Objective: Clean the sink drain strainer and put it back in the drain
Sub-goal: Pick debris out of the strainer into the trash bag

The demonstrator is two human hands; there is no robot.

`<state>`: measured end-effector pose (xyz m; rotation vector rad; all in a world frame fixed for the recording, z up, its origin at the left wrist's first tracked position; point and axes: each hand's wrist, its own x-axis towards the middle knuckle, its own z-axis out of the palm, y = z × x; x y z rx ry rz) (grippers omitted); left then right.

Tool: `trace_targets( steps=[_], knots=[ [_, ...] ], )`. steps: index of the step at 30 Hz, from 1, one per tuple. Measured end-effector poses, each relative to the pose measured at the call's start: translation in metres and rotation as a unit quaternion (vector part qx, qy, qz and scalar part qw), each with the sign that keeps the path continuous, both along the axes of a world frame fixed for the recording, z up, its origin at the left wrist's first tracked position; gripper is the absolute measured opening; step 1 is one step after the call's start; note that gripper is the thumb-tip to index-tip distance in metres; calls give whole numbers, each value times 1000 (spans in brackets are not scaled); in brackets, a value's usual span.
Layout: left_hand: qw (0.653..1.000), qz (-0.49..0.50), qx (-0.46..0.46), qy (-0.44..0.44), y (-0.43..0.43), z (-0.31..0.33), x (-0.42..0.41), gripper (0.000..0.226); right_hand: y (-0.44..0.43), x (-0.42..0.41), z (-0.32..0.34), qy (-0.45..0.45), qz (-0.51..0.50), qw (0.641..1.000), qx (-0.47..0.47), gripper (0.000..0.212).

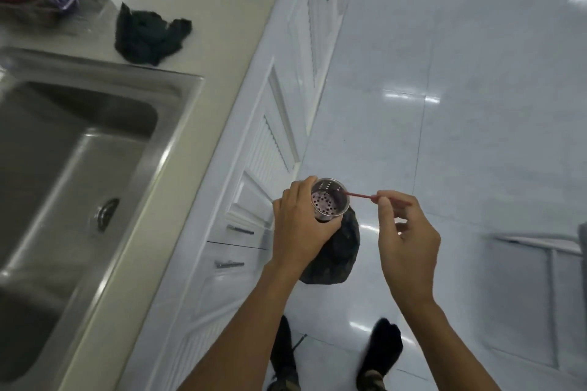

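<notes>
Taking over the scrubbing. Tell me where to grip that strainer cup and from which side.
Grip the strainer cup round its side wall below the rim, from its left, as the left hand does; that leaves the open mouth clear for the red stick in the right hand.

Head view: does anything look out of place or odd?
No spill or damage. The strainer is out of the open drain, held by the left hand above a dark bag, while the right hand pinches a red stick into it.
</notes>
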<state>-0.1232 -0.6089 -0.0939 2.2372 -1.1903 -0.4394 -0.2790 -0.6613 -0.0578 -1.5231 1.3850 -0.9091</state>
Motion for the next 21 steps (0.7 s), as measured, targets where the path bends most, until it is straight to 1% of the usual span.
trace_targets(
  steps=[4, 7, 10, 13, 16, 21],
  knots=[
    [999, 7, -31, -2, -5, 72, -16, 81, 1, -18, 67, -5, 14, 999, -30, 10],
    [998, 10, -63, -23, -11, 126, -20, 81, 2, -24, 118, -29, 17, 997, -67, 11],
    [993, 29, -99, -50, -19, 177, -9, 82, -2, -13, 167, -45, 25, 993, -108, 13],
    [987, 48, -137, -73, -18, 220, 17, 81, -1, 17, 207, -62, 48, 987, -137, 13],
    [980, 80, -160, -89, 1, 249, 54, 82, 11, 60, 234, -83, 87, 981, -154, 13],
    [968, 163, -156, -110, 74, 268, 132, 79, 61, 147, 246, -110, 183, 965, -153, 11]
  ],
)
